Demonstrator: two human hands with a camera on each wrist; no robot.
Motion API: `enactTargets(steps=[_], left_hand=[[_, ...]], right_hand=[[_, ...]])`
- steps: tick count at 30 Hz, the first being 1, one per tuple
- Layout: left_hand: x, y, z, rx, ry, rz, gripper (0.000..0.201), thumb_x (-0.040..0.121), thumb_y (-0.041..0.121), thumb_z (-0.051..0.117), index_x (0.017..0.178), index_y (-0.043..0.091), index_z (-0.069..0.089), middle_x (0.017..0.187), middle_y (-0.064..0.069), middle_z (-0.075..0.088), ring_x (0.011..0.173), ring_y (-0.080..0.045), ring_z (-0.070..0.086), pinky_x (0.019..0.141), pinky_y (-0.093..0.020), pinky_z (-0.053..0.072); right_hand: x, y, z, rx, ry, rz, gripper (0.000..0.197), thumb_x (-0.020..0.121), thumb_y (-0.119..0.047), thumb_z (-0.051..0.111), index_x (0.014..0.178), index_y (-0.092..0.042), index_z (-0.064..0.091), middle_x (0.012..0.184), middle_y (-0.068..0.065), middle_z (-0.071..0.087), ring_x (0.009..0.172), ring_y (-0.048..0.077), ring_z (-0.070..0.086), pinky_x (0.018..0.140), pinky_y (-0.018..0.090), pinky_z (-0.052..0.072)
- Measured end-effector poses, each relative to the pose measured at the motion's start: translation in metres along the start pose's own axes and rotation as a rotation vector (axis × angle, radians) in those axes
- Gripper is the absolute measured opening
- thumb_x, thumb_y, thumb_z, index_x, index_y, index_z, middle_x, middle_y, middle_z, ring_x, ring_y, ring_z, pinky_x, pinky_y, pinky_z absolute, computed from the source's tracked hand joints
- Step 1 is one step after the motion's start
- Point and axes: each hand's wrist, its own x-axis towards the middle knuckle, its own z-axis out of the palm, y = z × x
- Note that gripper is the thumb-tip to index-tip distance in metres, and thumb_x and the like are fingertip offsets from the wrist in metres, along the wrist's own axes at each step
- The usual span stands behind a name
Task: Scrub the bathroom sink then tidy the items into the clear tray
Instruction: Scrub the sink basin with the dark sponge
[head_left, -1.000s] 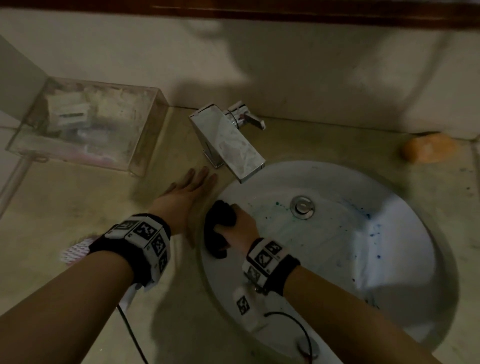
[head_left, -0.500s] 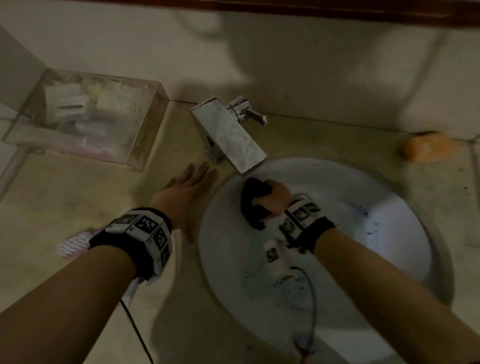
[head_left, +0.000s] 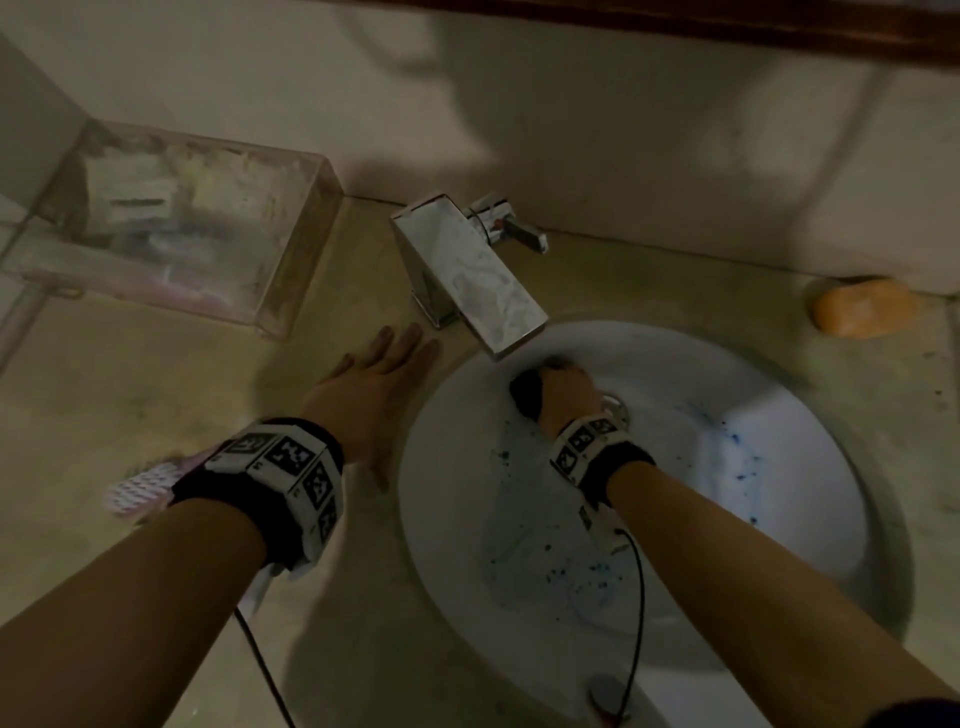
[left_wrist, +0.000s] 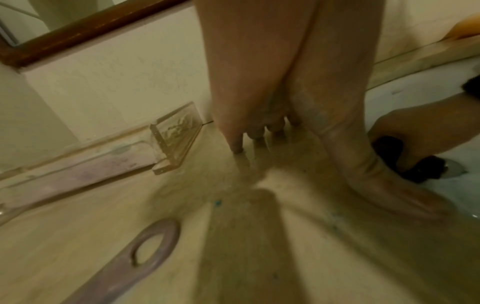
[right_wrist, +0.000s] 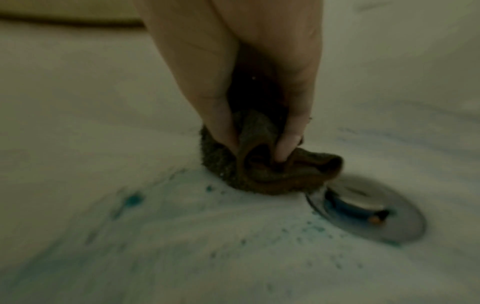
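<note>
Since 1 s ago the right hand (head_left: 566, 397) has carried the dark scrub cloth (right_wrist: 262, 170) from the sink's (head_left: 779, 545) near-left wall up to just beside the drain (right_wrist: 369, 207), under the tap (head_left: 467, 270). Fingers clamp round the bunched cloth, pressing it on the basin. Left hand (head_left: 369, 384) lies flat, fingers straight, on the counter w/ the clear tray (head_left: 291, 244) beyond its fingertips. Cloth looks soft, wet & light; probably best gripped as a wad. Blue specks remain, so scrubbing prob. isn't finished.
</note>
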Motion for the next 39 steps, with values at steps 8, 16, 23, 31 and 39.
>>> enactTargets(steps=[8,16,23,31,39], left_hand=[[0.002,-0.003,0.002,0.006,0.001,0.023,0.151,0.045,0.054,0.088,0.141,0.034,-0.027,0.149,0.018,-0.029,0.146,-0.019,-0.020,0.121,-0.048,0.007],[0.004,-0.006,0.006,-0.023,0.046,0.033,0.147,0.046,0.053,0.088,0.141,0.038,-0.023,0.157,0.011,-0.024,0.146,-0.019,-0.018,0.119,-0.049,0.005],[0.005,-0.006,0.006,-0.025,0.039,0.029,0.150,0.044,0.052,0.089,0.142,0.036,-0.023,0.156,0.010,-0.025,0.146,-0.019,-0.019,0.119,-0.051,0.007],[0.002,-0.003,0.003,-0.017,0.019,0.018,0.154,0.040,0.051,0.090,0.145,0.033,-0.020,0.156,0.010,-0.024,0.146,-0.020,-0.019,0.120,-0.049,0.004],[0.003,-0.005,0.004,-0.010,0.034,0.031,0.145,0.048,0.055,0.087,0.138,0.039,-0.026,0.157,0.010,-0.024,0.146,-0.021,-0.018,0.121,-0.052,0.008]], right_hand=[[-0.046,-0.001,0.009,-0.008,-0.216,-0.371,0.045,0.087,-0.015,0.061,0.130,-0.013,0.052,0.131,0.016,0.049,0.118,0.033,0.052,0.096,0.035,0.044],[-0.017,0.000,-0.012,0.631,0.155,0.253,0.059,0.089,-0.022,0.058,0.139,-0.008,0.031,0.135,0.021,0.046,0.120,0.038,0.049,0.100,0.043,0.040],[-0.022,-0.027,0.019,0.181,0.062,-0.204,0.050,0.091,-0.027,0.055,0.138,-0.017,0.042,0.145,0.014,0.038,0.128,0.035,0.041,0.110,0.045,0.035],[-0.021,0.016,-0.006,0.096,0.021,-0.149,0.063,0.088,-0.022,0.060,0.143,-0.009,0.030,0.140,0.021,0.038,0.125,0.036,0.042,0.109,0.041,0.036],[-0.013,-0.001,0.006,0.095,0.033,0.009,0.054,0.094,-0.016,0.048,0.144,-0.011,0.028,0.145,0.021,0.033,0.130,0.037,0.038,0.108,0.045,0.035]])
